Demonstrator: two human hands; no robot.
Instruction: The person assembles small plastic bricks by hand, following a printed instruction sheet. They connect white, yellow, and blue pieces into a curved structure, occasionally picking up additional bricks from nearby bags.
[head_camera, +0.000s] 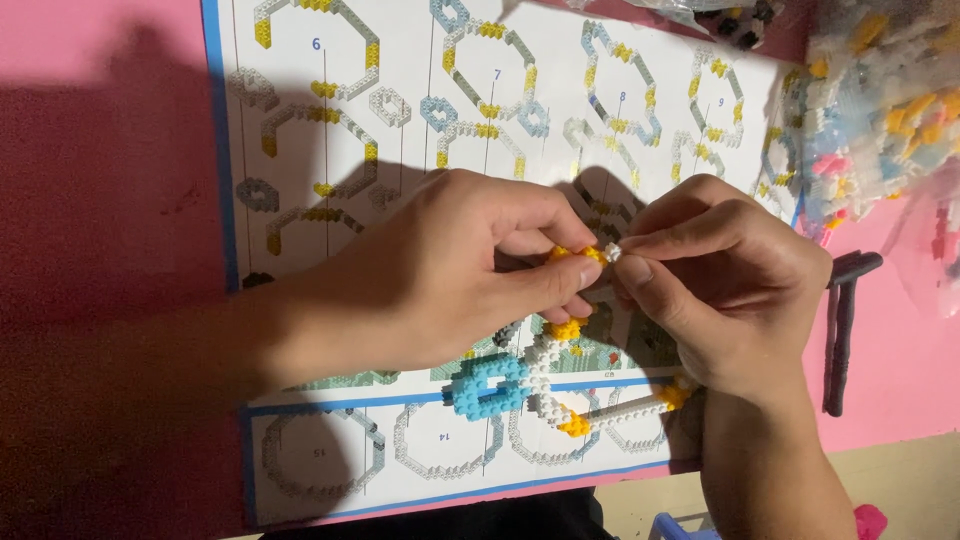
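Note:
My left hand (450, 270) pinches a small yellow brick piece (575, 254) between thumb and forefinger. My right hand (720, 280) meets it from the right, its fingertips closed on a tiny white brick (612, 252) that touches the yellow piece. Both hands hover over a printed instruction sheet (400, 100) with brick diagrams. Below the hands lies a partly built model (545, 385) of white, yellow and light-blue small bricks, with a blue ring (487, 385) at its left end.
A clear bag of loose mixed-colour bricks (880, 110) lies at the top right on the pink table (900, 340). A dark grey brick tool (840, 330) rests right of my right hand. The left side is in shadow.

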